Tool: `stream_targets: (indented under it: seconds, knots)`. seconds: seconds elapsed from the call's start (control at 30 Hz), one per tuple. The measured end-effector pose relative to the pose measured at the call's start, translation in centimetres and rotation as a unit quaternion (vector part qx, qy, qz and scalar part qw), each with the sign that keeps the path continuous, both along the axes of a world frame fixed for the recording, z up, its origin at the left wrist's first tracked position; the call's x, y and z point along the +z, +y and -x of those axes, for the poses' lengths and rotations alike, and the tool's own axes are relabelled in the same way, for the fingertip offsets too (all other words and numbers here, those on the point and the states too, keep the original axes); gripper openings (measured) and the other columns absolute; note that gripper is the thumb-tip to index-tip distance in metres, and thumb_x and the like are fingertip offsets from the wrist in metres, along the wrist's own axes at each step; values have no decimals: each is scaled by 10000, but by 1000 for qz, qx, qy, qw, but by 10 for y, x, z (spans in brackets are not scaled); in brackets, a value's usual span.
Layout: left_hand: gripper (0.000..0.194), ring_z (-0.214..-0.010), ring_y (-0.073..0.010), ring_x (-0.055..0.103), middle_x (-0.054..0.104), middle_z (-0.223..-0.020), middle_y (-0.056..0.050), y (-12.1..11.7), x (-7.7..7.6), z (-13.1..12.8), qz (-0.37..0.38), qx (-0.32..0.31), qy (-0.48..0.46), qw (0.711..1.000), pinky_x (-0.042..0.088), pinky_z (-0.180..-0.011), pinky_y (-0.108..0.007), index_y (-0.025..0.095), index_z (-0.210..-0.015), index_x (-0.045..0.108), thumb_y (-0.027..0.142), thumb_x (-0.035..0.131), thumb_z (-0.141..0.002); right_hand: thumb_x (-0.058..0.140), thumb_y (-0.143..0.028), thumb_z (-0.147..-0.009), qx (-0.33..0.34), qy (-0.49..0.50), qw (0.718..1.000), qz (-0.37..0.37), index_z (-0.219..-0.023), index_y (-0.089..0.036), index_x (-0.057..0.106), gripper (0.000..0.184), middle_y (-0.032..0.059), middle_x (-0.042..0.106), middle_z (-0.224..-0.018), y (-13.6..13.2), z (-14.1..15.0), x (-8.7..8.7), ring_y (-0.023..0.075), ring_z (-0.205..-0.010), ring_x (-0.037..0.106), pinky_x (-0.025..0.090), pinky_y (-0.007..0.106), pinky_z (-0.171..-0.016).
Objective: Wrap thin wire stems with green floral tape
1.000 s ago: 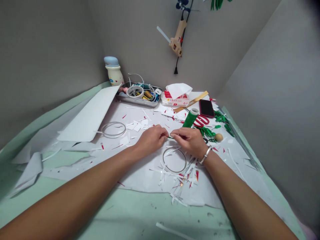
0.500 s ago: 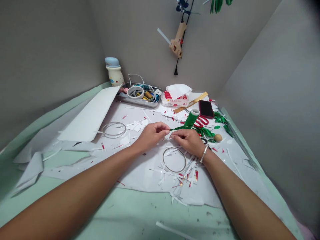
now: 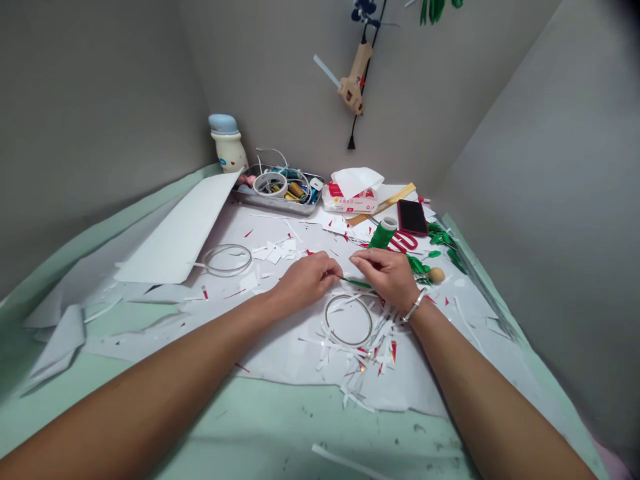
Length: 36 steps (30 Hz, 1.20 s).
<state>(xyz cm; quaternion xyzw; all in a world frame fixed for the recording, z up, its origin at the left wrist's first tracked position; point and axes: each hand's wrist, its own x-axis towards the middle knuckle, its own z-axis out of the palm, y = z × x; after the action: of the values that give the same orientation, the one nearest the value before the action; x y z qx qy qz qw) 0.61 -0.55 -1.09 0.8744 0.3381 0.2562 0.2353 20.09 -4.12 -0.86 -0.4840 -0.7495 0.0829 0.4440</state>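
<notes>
My left hand (image 3: 311,279) is closed in a pinch on one end of a narrow green leaf-like strip (image 3: 356,283). The strip stretches rightward, its far end passing below my right hand (image 3: 393,277). Thumb and forefinger of that right hand are pressed together; whatever lies between them is too small to make out. Just behind it stands a spool of green thread (image 3: 383,235), partly hidden by the fingers. Below both hands a thin ring-shaped roll of tape (image 3: 327,325) lies flat among white paper strips (image 3: 381,347).
Red-handled scissors (image 3: 414,241), green leaves (image 3: 440,235), a wooden ball (image 3: 437,275) and a phone (image 3: 413,218) lie at right. Behind are a tissue pack (image 3: 350,200) and a metal tray (image 3: 280,204). A glue gun (image 3: 356,80) hangs above. White card (image 3: 175,233) lies left.
The green strip has dropped from near the spool to lower between my hands. My left hand has sunk slightly, and my right hand has shifted a little up and right.
</notes>
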Motion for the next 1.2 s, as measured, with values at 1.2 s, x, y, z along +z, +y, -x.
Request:
stream_targets:
  seconds: [1.2]
  knots:
    - [176,-664,-122,546,636,-760,-9,5,8,2,139,97,-151,974,433,-649,-250,154,-866,637,287,550,-791,546,-245,-855,89,-140,983,84,-848,-206,716,175,16,724,-821,-2,14,-7,129,-721,631,433,214,-652]
